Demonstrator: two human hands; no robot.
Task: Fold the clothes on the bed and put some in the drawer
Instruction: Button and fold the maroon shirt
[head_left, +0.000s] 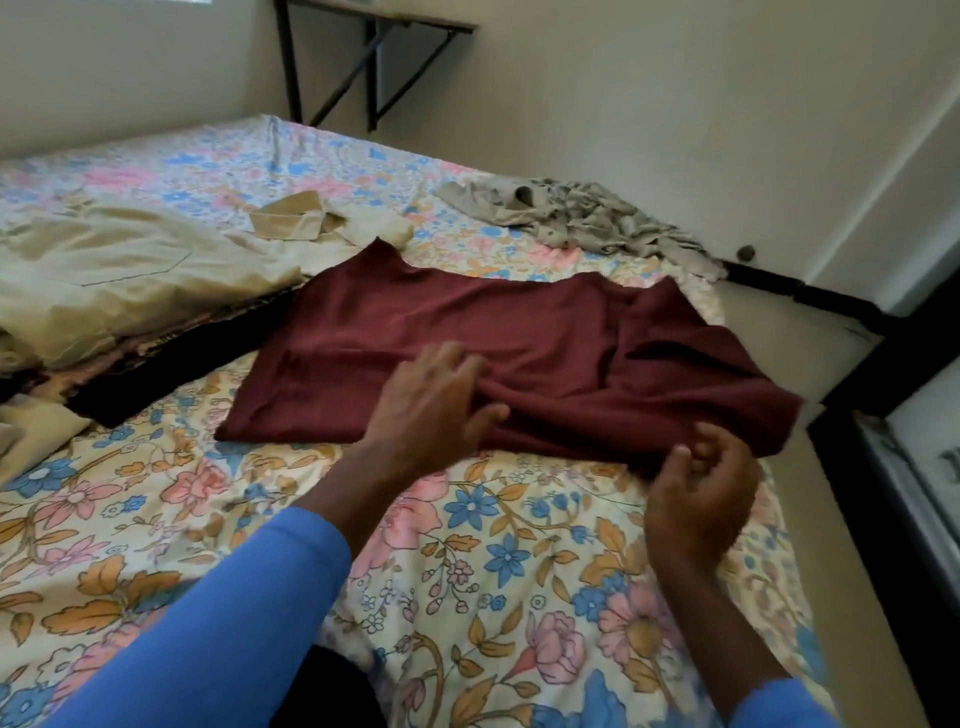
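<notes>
A maroon garment (498, 332) lies spread across the floral bedsheet (467, 545), its right side hanging over the bed's edge. My left hand (431, 405) rests flat on the garment's near middle with straight fingers. At the cloth's near right hem my right hand (696, 493) pinches the edge between thumb and curled fingers. Both sleeves are blue.
A cream garment (130, 275) lies at the left with a tan collar piece (296, 218) beside it. A dark cloth (171, 358) lies under it. A grey crumpled garment (582, 213) sits at the far right corner. Dark furniture (893, 467) stands right of the bed.
</notes>
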